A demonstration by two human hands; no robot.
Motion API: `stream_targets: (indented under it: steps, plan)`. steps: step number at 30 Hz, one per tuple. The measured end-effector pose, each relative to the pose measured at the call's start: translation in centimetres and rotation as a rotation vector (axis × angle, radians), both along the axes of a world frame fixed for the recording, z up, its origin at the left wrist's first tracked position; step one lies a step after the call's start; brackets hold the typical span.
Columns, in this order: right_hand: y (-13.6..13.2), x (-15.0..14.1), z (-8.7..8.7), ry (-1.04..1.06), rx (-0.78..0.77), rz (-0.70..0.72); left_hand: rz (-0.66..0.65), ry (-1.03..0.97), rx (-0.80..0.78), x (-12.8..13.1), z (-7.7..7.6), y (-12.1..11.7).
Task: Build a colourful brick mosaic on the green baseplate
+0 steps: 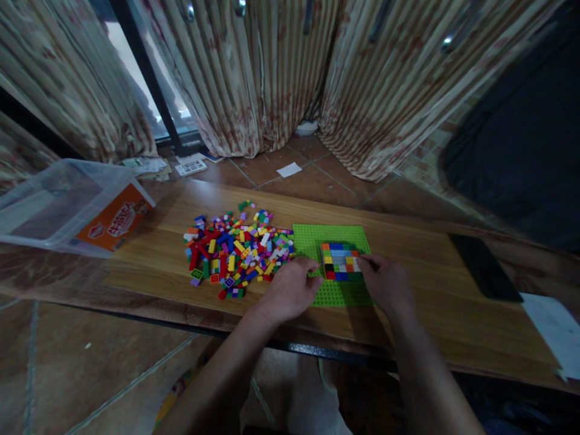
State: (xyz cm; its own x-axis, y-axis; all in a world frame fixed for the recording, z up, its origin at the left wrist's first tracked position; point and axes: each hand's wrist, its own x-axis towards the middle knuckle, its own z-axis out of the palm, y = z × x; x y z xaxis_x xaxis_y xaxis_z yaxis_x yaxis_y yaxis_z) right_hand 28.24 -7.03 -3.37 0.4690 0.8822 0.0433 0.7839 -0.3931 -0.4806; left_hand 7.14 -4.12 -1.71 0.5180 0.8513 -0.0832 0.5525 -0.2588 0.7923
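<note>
We see the block [336,255] assembled toward the right edge of the plate [308,237], bricks [242,248] loose past its left. We cannot tell what our right hand [388,283], at the block, or left hand [292,287] grips.

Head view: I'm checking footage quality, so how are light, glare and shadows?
Head view: dim overall, brightest at the window; pale sheen on the wooden board toward its far-left corner; soft shadow on the green baseplate beside the right hand.
</note>
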Motion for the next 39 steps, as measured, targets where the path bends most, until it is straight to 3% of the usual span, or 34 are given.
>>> stream_targets:
  steps: [8, 13, 17, 29, 36, 39]
  plan:
    - [-0.2, -0.5, -0.1, -0.009, 0.087, 0.01, -0.014, 0.014, -0.008, 0.0, 0.1, 0.0]
    - [-0.1, -1.7, -0.5, -0.087, 0.28, 0.215, -0.018, 0.015, 0.018, 0.1, -0.1, 0.0]
    - [0.0, -2.4, -0.9, -0.125, 0.279, 0.34, -0.019, 0.025, 0.033, 0.1, -0.1, 0.1]
    - [-0.2, -1.7, -0.8, -0.11, 0.258, 0.283, -0.032, 0.008, 0.056, 0.0, 0.0, 0.0]
    - [-0.1, -0.8, -1.0, -0.072, 0.294, 0.228, 0.092, -0.054, 0.125, -0.8, 0.3, 0.7]
    - [-0.1, -0.6, -0.5, 0.029, 0.409, 0.141, 0.176, -0.079, 0.151, -1.6, 0.4, 1.5]
